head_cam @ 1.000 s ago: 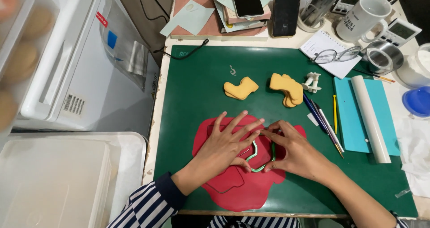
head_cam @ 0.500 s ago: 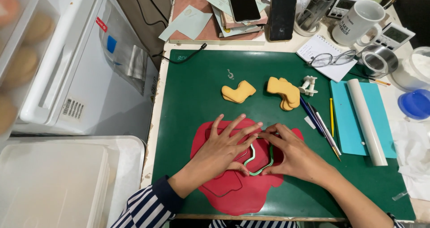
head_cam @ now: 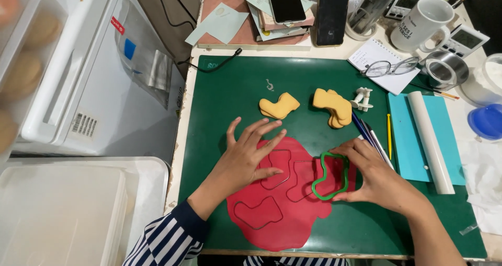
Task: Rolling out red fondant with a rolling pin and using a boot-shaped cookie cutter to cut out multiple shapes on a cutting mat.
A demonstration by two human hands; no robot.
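- The green cutting mat (head_cam: 235,96) served as the landmark; it was smooth and matt and covered most of the desk.
- On the mat's near half lay a flat sheet of red rolled clay (head_cam: 282,221), soft-looking, with an uneven rounded edge.
- Three boot-shaped outlines were pressed into the red sheet; the nearest of them (head_cam: 257,212) lay toward the mat's front edge.
- The right hand (head_cam: 379,180) pinched a thin green boot-shaped cutter (head_cam: 330,175) between thumb and fingers, closed on its rim; the cutter sat on the right edge of the red sheet.
- The left hand (head_cam: 246,159) lay flat and spread on the left part of the red sheet, fingers apart, gripping nothing.
- Toward the mat's far side sat a single yellow boot cut-out (head_cam: 279,106) and, to its right, a small stack of yellow boot cut-outs (head_cam: 333,105), both thick and smooth.
- Just right of the stack stood a small white plunger cutter (head_cam: 362,99).
- At the mat's right edge lay a turquoise sheet (head_cam: 405,140) with a smooth white rolling pin (head_cam: 430,140) on it; thin pens (head_cam: 368,135) lay beside it.
- Beyond the mat's far edge stood a white mug (head_cam: 421,23), contents not visible, and a clear cup of tools (head_cam: 366,15) holding dark tools.
- Glasses (head_cam: 389,67) rested on a spiral notepad (head_cam: 379,54) at the far right corner.
- Left of the mat sat an opaque white plastic bin (head_cam: 63,214).
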